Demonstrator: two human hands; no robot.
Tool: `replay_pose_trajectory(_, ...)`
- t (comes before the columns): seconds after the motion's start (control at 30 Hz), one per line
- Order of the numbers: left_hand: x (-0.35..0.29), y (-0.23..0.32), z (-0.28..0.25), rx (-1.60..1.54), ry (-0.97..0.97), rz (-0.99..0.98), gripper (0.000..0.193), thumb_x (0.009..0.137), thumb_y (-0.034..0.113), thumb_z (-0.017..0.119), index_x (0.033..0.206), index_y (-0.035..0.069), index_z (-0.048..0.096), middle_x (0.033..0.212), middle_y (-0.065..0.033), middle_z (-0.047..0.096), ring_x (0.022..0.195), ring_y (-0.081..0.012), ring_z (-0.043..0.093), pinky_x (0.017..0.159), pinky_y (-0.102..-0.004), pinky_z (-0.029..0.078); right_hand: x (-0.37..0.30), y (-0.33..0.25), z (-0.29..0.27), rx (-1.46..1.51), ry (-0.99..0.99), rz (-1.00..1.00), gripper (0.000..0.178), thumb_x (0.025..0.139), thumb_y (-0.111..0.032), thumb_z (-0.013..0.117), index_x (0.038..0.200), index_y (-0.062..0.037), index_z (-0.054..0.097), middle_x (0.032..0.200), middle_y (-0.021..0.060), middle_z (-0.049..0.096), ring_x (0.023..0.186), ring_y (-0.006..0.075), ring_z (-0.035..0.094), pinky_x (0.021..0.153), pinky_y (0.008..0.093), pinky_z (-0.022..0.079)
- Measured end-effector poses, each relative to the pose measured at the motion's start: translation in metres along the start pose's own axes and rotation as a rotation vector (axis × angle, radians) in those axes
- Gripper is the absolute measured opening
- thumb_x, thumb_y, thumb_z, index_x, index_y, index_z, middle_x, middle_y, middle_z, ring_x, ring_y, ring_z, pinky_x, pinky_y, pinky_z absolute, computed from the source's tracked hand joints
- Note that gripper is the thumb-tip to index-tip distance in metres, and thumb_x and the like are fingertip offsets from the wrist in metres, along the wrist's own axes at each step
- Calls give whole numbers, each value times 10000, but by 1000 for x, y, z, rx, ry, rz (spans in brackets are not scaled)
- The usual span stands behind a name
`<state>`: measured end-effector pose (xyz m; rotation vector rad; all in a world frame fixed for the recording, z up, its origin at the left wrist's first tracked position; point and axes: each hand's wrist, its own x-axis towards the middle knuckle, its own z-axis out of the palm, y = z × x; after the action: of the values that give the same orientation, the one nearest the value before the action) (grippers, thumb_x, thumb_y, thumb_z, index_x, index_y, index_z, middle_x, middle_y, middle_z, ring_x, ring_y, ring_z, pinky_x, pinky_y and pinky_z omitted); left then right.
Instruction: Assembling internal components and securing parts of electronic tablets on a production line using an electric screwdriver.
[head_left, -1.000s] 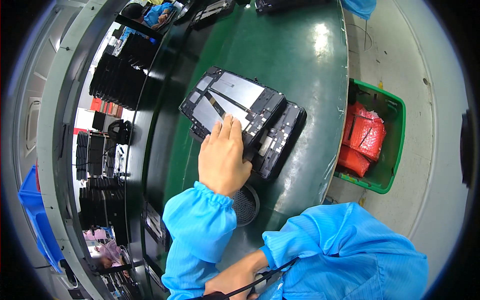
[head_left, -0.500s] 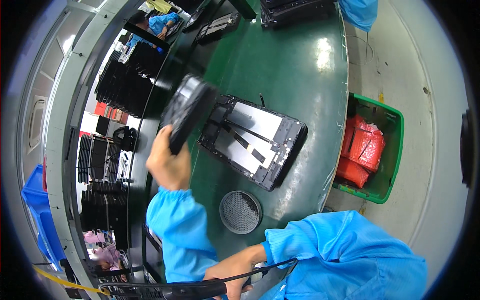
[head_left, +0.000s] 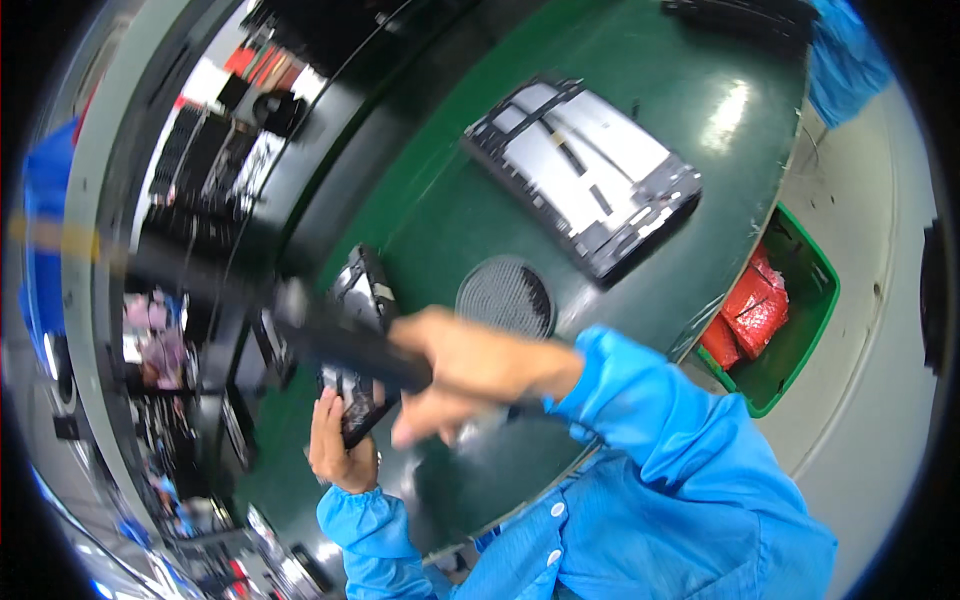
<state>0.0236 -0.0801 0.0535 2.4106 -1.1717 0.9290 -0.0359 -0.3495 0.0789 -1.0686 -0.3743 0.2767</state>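
My left hand [head_left: 343, 452] grips the lower end of a dark slab-shaped electronic device [head_left: 362, 283], tilted, its middle partly hidden. Reaching in from the right, my right hand [head_left: 480, 360] is beside that device; motion smears its fingers. A long black rod-shaped tool with a cable [head_left: 345, 335], also blurred, crosses in front of the right hand; whether the hand grips it is unclear. Farther off on the green table lies an opened tablet [head_left: 590, 160] with silvery battery panels and dark ribbon cables. Between it and my hands stands a round grey dish [head_left: 503, 297] with a studded bottom.
The green table [head_left: 440, 235] curves away to a worn right edge. Beyond that edge a green bin [head_left: 822, 315] holds red wrapped packages [head_left: 752, 310]. Dark devices [head_left: 745, 15] are stacked at the far end, near blue fabric [head_left: 850, 65]. A metal frame [head_left: 125, 130] and crowded shelves line the left.
The view has turned and shifted. My left hand has brought the slab-shaped device closer to me. My right hand has risen from the lower edge and come beside it, the black tool swinging higher.
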Motion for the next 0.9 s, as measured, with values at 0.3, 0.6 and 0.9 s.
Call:
replay_pose_trajectory(0.3, -108, 61, -43, -303, -401, -68, 662, 572, 160, 832, 1154, 0, 561, 1199, -172, 601, 1174, -381, 539, 1028, -655, 249, 15, -15, -43, -356, 582, -358, 395, 727, -3, 768, 1056, 25, 550, 736, 91, 652, 571, 166, 643, 522, 268, 527)
replay_pose_trajectory(0.6, -115, 59, -18, -639, -312, -210, 725, 600, 197, 866, 1241, 69, 553, 1197, -148, 618, 1243, -374, 483, 1075, -656, 66, 32, 13, -45, -529, 729, -615, 259, 723, -38, 783, 856, 11, 567, 575, 30, 598, 458, 96, 558, 442, 217, 435)
replay_pose_trajectory(0.9, -87, 31, 16, -640, 52, -477, 622, 813, 124, 655, 1379, 40, 412, 1403, -206, 424, 1333, -428, 329, 1091, -589, 171, 33, 27, -36, -539, 707, -589, 267, 726, 1, 765, 898, 28, 561, 595, 35, 610, 466, 90, 561, 449, 206, 432)
